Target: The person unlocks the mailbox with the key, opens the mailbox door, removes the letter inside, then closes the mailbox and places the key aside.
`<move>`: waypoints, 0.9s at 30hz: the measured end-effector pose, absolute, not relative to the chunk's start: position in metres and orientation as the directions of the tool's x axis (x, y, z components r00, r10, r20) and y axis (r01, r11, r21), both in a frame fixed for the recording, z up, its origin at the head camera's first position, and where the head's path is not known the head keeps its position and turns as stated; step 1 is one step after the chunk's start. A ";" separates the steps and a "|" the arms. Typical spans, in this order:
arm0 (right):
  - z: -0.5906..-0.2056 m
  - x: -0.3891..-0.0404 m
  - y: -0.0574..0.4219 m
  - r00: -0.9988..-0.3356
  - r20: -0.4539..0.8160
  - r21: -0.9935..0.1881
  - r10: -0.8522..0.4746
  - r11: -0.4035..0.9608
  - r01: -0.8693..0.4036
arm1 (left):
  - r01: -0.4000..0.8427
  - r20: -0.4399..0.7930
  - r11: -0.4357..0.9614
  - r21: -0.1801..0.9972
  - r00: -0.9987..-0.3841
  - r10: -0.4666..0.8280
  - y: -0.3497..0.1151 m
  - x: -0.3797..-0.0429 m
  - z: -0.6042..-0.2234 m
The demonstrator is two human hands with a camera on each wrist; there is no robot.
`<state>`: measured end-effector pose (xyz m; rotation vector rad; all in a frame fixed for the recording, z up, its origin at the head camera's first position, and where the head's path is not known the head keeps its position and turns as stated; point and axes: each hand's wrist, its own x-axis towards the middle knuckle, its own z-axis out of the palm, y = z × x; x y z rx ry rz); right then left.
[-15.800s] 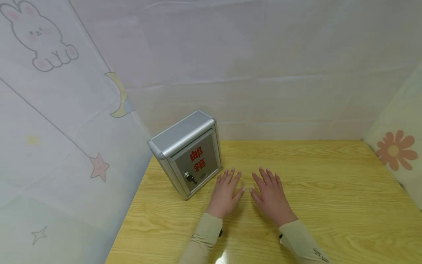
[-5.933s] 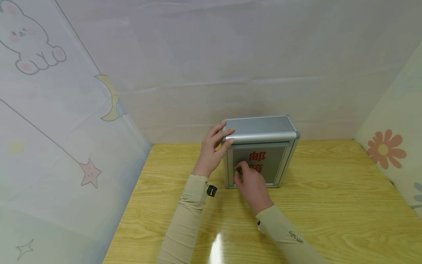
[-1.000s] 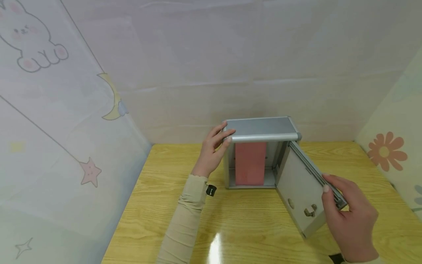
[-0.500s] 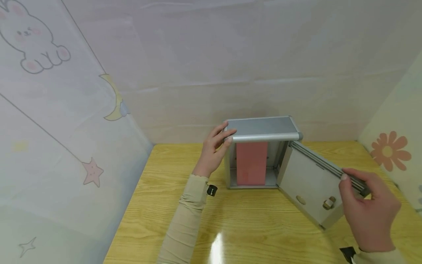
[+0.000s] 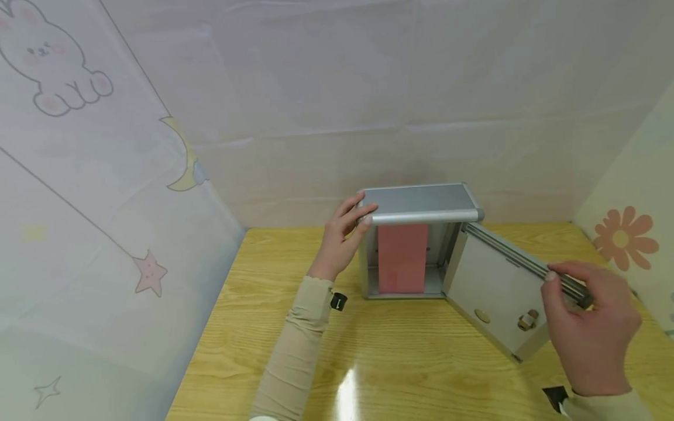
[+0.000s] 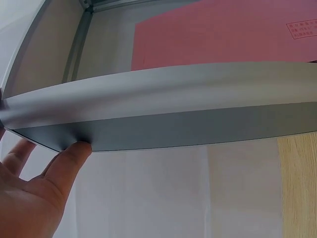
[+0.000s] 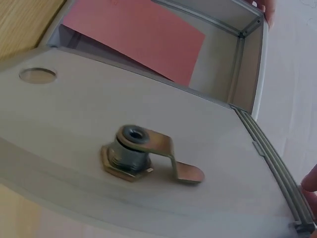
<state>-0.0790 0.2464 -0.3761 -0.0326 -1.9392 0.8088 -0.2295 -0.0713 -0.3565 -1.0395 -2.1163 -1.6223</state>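
Observation:
A silver metal mailbox (image 5: pixel 421 202) stands on the table, its front door (image 5: pixel 495 283) swung out to the right. My left hand (image 5: pixel 339 240) grips the box's upper left corner, fingers over the top (image 6: pixel 198 126) and thumb at the front edge. With thumb and fingers my right hand (image 5: pixel 592 327) pinches the door's top outer corner. Inside the box a pink envelope (image 5: pixel 402 257) leans upright; small red print shows on it in the left wrist view. The lock's metal cam (image 7: pixel 158 144) sticks out from the door's inner face. The door's outer face is hidden.
The wood-grain table (image 5: pixel 274 327) extends in front of the box and to both sides. Behind it hangs a pale cloth backdrop (image 5: pixel 411 117), with printed cloth walls at left and right. A round hole (image 7: pixel 38 75) pierces the door.
Earlier the mailbox stood closed at the left, then facing front with the right hand at its lock. The door has since opened, exposing the envelope; over the last second it swung wider right.

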 end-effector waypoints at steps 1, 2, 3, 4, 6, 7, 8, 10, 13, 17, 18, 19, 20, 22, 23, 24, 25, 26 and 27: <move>-0.375 -0.079 0.246 -0.491 0.800 -0.533 0.345 0.784 -0.318 | 0.682 0.607 0.109 0.724 -0.703 0.371 -0.071 -0.229 -0.357; -0.373 -0.079 0.245 -0.477 0.812 -0.519 0.336 0.790 -0.326 | 0.680 0.605 0.109 0.725 -0.705 0.371 -0.072 -0.229 -0.357; -0.370 -0.079 0.242 -0.452 0.824 -0.512 0.341 0.790 -0.337 | 0.679 0.604 0.109 0.726 -0.706 0.371 -0.072 -0.229 -0.357; -0.366 -0.078 0.239 -0.437 0.832 -0.506 0.342 0.791 -0.343 | 0.678 0.603 0.111 0.726 -0.706 0.370 -0.072 -0.229 -0.357; -0.358 -0.075 0.230 -0.404 0.848 -0.493 0.343 0.789 -0.366 | 0.677 0.603 0.108 0.728 -0.707 0.369 -0.072 -0.230 -0.357; -0.353 -0.074 0.223 -0.377 0.859 -0.487 0.345 0.780 -0.394 | 0.679 0.605 0.108 0.726 -0.705 0.370 -0.072 -0.230 -0.357; -0.349 -0.073 0.217 -0.350 0.870 -0.479 0.348 0.768 -0.425 | 0.680 0.606 0.107 0.725 -0.704 0.369 -0.071 -0.230 -0.356; -0.342 -0.071 0.204 -0.310 0.885 -0.462 0.348 0.744 -0.482 | 0.685 0.611 0.108 0.720 -0.700 0.369 -0.071 -0.230 -0.356; -0.338 -0.072 0.187 -0.263 0.906 -0.424 0.333 0.707 -0.566 | 0.689 0.614 0.110 0.716 -0.697 0.370 -0.072 -0.229 -0.356; -0.345 -0.075 0.173 -0.299 0.919 -0.393 0.259 0.669 -0.631 | 0.687 0.611 0.114 0.718 -0.700 0.368 -0.073 -0.230 -0.356; -0.348 -0.075 0.170 -0.314 0.920 -0.389 0.236 0.662 -0.641 | 0.687 0.611 0.114 0.718 -0.700 0.368 -0.073 -0.230 -0.356; -0.351 -0.076 0.168 -0.336 0.918 -0.389 0.212 0.658 -0.645 | 0.686 0.611 0.113 0.718 -0.701 0.369 -0.073 -0.230 -0.356; -0.353 -0.076 0.166 -0.361 0.913 -0.391 0.189 0.656 -0.646 | 0.686 0.610 0.113 0.719 -0.701 0.369 -0.073 -0.230 -0.356; -0.358 -0.078 0.164 -0.399 0.905 -0.392 0.148 0.658 -0.644 | 0.688 0.612 0.108 0.718 -0.698 0.372 -0.072 -0.231 -0.357; -0.360 -0.079 0.163 -0.420 0.898 -0.396 0.132 0.661 -0.638 | 0.688 0.613 0.104 0.718 -0.697 0.373 -0.072 -0.231 -0.357; -0.363 -0.081 0.162 -0.443 0.889 -0.401 0.116 0.665 -0.630 | 0.689 0.614 0.103 0.718 -0.696 0.373 -0.072 -0.231 -0.357; -0.365 -0.082 0.161 -0.468 0.878 -0.408 0.103 0.672 -0.618 | 0.688 0.614 0.102 0.719 -0.696 0.372 -0.071 -0.231 -0.357; -0.368 -0.083 0.161 -0.496 0.864 -0.419 0.088 0.673 -0.610 | 0.687 0.614 0.100 0.720 -0.697 0.371 -0.071 -0.232 -0.357; -0.371 -0.085 0.160 -0.525 0.848 -0.432 0.077 0.675 -0.598 | 0.688 0.615 0.097 0.719 -0.696 0.371 -0.071 -0.232 -0.357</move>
